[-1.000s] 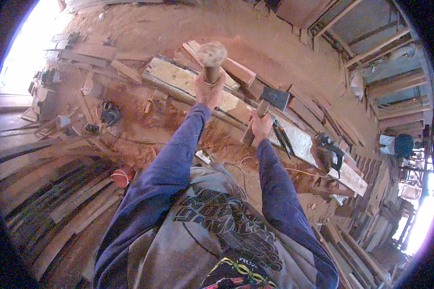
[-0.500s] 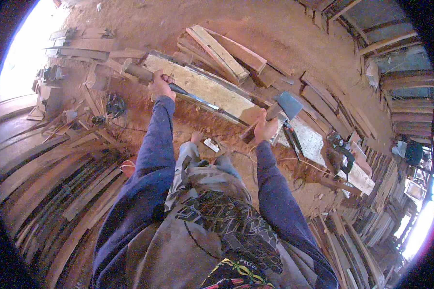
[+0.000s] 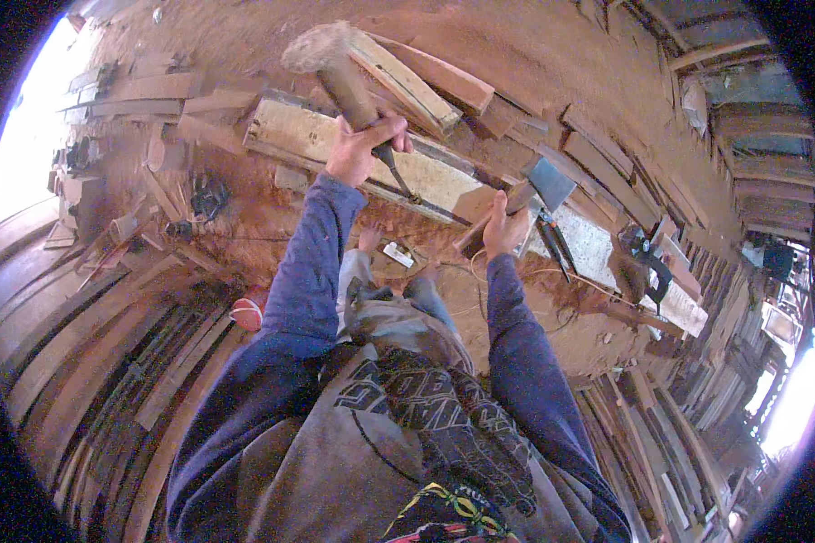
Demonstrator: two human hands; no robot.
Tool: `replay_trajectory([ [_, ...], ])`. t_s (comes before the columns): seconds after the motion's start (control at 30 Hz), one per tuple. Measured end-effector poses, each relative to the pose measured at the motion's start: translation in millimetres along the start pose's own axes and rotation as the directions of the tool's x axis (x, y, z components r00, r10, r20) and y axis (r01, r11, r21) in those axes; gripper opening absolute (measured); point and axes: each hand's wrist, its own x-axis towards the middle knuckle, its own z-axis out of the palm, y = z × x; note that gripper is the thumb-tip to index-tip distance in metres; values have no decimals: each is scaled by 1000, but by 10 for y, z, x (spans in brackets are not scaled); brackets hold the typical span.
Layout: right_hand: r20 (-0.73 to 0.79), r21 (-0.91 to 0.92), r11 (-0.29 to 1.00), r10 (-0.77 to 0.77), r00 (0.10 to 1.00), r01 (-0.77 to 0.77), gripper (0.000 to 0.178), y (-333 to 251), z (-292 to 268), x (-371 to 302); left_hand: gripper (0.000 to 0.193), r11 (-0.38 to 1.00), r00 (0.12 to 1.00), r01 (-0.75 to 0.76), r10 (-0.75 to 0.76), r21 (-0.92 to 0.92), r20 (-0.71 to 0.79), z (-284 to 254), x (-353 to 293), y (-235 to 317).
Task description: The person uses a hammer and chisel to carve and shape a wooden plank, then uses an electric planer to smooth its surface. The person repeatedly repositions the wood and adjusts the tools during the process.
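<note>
I observed the left hand clamped around a wooden-handled chisel, the right hand around a hatchet.

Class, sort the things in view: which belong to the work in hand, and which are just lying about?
Work in hand:
wooden-handled, chisel-like tool, held
hatchet, held
pale timber beneath, probably

Apparently lying about:
red round object
long boards, lower left
black-handled machine on the timber
</note>
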Motion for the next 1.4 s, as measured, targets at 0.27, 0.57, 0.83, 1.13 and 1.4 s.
replay_trajectory([
  [0.27, 25, -30, 995, 98, 995, -97, 45, -36, -15, 7, 21, 984, 674, -176, 115, -7, -730, -219, 14, -181],
  [0.57, -63, -109, 992, 62, 996, -69, 52, 132, 46, 19, 16, 978, 284, 189, -145, -93, -948, -668, 283, -249],
  [0.83, -97, -207, 977, -73, 993, 51, 50, 220, 57, 46, 25, 951, 984, 88, -129, -296, -122, -146, 189, -36],
  [1.13, -11, -154, 988, 23, 1000, -24, 52, 33, -25, 7, 53, 185, 963, 135, -256, 973, -84, 77, -55, -142],
  [1.4, 22, -54, 999, 2, 1000, 0, 51, 127, -15, 55, 44, -42, 933, 24, -359, 999, -38, -14, -644, -719],
])
